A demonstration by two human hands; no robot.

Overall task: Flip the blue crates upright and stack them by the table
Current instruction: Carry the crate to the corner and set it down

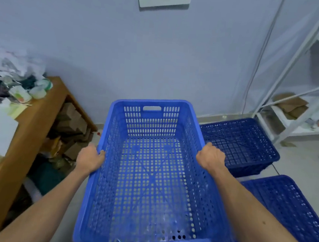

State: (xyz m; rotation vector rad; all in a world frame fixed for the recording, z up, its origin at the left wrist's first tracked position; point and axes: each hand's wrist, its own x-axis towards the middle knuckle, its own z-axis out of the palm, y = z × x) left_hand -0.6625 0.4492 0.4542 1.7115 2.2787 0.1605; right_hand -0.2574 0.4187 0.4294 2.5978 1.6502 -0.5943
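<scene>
An upright blue perforated crate fills the middle of the view, its open top facing me, held above the floor. My left hand grips its left rim and my right hand grips its right rim. Two darker blue crates lie upside down on the floor to the right: one near the wall, another closer to me. The wooden table stands at the left, right beside the held crate.
The table carries plastic bags, cups and papers; cardboard pieces are piled underneath it. A white metal shelf rack stands at the right against the wall. A cable runs down the wall behind the crates.
</scene>
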